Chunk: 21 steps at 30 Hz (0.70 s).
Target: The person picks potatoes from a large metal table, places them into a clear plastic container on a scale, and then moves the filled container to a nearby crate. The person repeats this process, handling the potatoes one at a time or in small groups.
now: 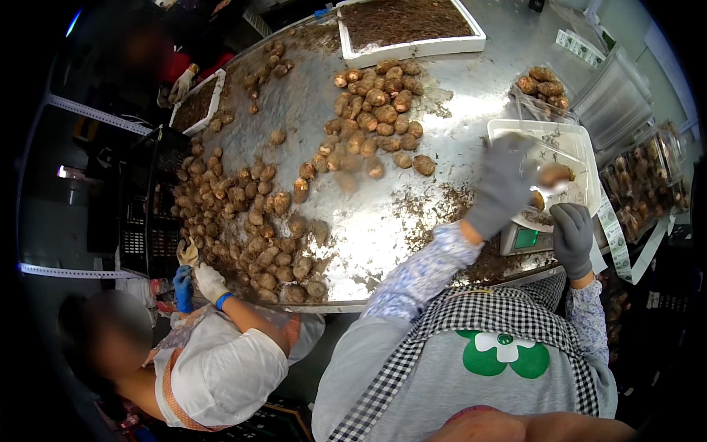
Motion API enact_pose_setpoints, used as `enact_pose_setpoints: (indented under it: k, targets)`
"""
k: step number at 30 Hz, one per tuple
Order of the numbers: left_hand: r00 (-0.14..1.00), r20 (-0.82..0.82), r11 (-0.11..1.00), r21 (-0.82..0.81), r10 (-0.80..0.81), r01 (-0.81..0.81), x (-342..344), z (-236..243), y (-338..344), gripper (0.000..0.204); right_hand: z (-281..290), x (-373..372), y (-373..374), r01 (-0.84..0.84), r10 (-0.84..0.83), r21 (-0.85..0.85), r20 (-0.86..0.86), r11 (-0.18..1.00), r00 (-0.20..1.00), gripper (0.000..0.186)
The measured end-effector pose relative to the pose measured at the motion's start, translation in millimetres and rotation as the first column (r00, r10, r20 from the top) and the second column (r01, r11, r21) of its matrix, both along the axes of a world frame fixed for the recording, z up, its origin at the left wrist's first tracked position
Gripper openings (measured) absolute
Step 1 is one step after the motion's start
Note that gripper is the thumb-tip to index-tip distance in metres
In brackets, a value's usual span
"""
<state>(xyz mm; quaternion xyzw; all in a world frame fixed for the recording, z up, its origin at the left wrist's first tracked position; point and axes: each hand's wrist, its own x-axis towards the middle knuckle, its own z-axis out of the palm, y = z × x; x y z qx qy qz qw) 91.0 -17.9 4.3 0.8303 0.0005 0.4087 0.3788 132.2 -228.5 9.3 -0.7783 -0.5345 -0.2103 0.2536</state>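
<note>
My left hand, in a grey glove, is smeared by motion over the left side of a white tray. Near its fingers is a blurred brown taro; whether the hand touches it is unclear. A second taro lies partly hidden in the tray, by the left wrist. The tray rests on a scale with a lit green display. At the tray's near right edge, my right hand, gloved in grey too, has its bent fingers pressed together on the rim.
Loose taros form a pile mid-table, a larger heap lying left. Clear boxes and packed taros stand right. Foam trays sit at the back. A co-worker's gloved hand is beside a black crate.
</note>
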Motion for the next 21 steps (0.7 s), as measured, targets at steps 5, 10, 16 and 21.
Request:
enact_pose_setpoints:
  k: [5,10,16,21]
  targets:
    - [0.62,-0.501,0.797,0.349,0.603,-0.493,-41,-74,78,0.053,17,-9,12,-0.101,0.114,0.123,-0.1,0.987,0.988,0.031]
    - [0.665,-0.722,0.867,-0.191,0.194,-0.46,-62,-119,99,0.058,27,-34,47,-0.385,0.4,0.108,-0.214,0.916,0.891,0.029]
    - [0.853,-0.51,0.742,-0.615,-0.114,-0.269,-114,-53,63,0.053,-9,-56,77,-0.243,0.252,0.126,-0.754,0.962,0.607,0.032]
    - [0.891,-0.42,0.705,-0.685,-0.174,-0.185,-145,-32,30,0.055,-22,-63,93,-0.187,0.184,0.134,-0.942,0.973,0.282,0.054]
